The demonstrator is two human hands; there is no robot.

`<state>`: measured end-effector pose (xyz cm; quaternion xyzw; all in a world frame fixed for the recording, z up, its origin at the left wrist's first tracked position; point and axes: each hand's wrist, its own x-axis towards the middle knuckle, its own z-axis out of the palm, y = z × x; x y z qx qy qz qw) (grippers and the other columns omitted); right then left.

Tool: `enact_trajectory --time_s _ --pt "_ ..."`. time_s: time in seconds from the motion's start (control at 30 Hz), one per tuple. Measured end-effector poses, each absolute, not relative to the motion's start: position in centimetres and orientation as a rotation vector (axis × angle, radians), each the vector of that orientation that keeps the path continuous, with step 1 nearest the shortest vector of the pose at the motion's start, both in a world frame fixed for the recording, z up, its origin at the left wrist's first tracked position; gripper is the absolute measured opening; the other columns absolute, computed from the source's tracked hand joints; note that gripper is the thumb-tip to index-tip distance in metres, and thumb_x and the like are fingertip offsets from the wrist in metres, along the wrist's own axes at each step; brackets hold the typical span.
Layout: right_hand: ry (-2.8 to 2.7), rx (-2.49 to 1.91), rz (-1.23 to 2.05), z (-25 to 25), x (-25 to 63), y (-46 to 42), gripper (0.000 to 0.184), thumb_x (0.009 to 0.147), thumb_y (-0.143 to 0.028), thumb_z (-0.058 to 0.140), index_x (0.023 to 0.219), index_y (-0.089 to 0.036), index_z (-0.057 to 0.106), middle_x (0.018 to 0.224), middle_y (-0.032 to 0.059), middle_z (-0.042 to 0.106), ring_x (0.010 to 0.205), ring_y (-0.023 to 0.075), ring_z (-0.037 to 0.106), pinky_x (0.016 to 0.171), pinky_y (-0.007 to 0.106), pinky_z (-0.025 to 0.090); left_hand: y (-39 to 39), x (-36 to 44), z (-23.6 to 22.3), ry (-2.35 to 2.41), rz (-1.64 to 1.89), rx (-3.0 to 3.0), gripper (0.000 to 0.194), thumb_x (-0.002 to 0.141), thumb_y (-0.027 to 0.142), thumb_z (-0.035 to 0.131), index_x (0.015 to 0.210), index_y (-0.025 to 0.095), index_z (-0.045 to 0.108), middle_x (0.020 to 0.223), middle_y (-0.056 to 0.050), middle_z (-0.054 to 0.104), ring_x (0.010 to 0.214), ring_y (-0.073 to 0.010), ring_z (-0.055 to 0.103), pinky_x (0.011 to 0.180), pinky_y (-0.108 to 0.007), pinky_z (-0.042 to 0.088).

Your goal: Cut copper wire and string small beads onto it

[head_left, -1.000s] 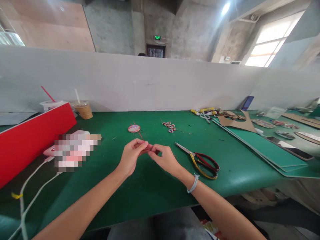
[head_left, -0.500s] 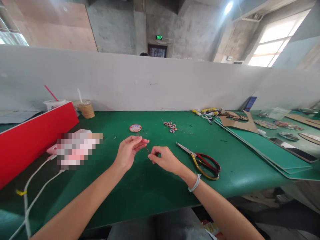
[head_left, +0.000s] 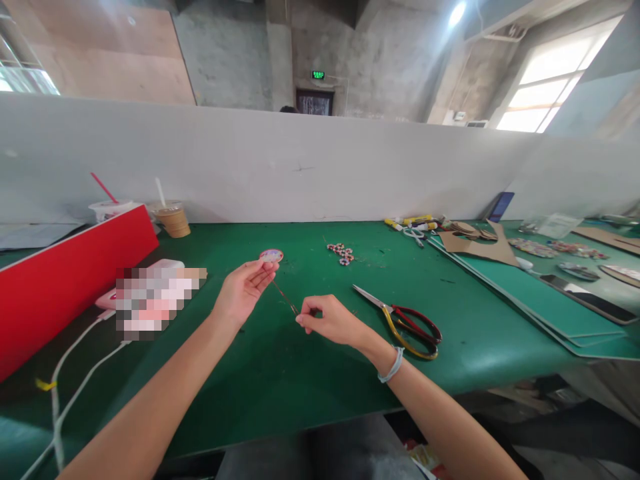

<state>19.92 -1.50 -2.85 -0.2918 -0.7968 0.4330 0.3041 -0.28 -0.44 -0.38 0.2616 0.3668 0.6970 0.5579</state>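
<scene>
Since a second ago the left hand [head_left: 243,292] has drawn away from the right hand [head_left: 333,321], up toward the round disc [head_left: 271,254], and a thin cord [head_left: 285,297] now stretches slantwise between the two. From where I stand, the left grip is pinched on the cord's upper end, its fingertips overlapping the disc's near edge; whether they touch it I can't tell. The right grip clenches the lower end, above the green bench [head_left: 300,387]. Beyond the hands lies a beaded piece [head_left: 341,253], right of the disc; scissors [head_left: 387,309] rest near the right hand.
</scene>
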Motion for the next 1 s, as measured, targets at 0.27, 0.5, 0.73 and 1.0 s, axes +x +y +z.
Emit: enact_trajectory --time_s 0.27,0.5,0.73,1.0 --pt "-2.087 -0.757 1.225 -2.5 20.0 -1.3 0.014 0.08 -0.02 0.055 0.066 -0.018 0.054 0.058 -0.0023 0.059 0.056 0.0102 0.055 0.054 0.02 0.041 0.0 -0.8 -0.3 0.876 1.595 0.501 0.015 0.078 0.003 0.056 0.072 0.011 0.067 0.069 -0.007 0.072 0.071 -0.0152 0.07 0.067 -0.02 0.058" --pt "-2.044 -0.773 1.169 -2.7 19.9 -1.1 0.016 0.081 -0.023 0.055 0.067 -0.017 0.056 0.057 -0.0029 0.058 0.055 0.0101 0.054 0.057 0.021 0.041 -0.1 -0.6 -0.6 0.842 1.609 0.708 0.005 0.078 0.014 0.064 0.078 0.013 0.068 0.083 -0.009 0.075 0.087 -0.0181 0.069 0.083 -0.027 0.055" --pt "-1.992 -0.831 1.003 -3.2 19.7 -0.8 0.021 0.081 -0.023 0.054 0.062 -0.017 0.053 0.057 -0.003 0.056 0.056 0.0101 0.052 0.058 0.022 0.04 -1.2 1.9 -1.8 0.833 1.172 0.915 0.043 0.082 0.048 0.056 0.101 0.011 0.068 0.105 -0.018 0.069 0.098 -0.0267 0.066 0.088 -0.035 0.051" --pt "-1.991 -0.812 1.057 -3.3 19.5 -0.7 0.02 0.081 -0.021 0.054 0.062 -0.017 0.054 0.057 -0.003 0.056 0.056 0.0095 0.05 0.058 0.021 0.039 -1.9 2.4 -1.9 0.879 1.134 1.079 0.026 0.082 0.035 0.06 0.089 0.013 0.073 0.099 -0.014 0.072 0.092 -0.0232 0.067 0.087 -0.033 0.05"
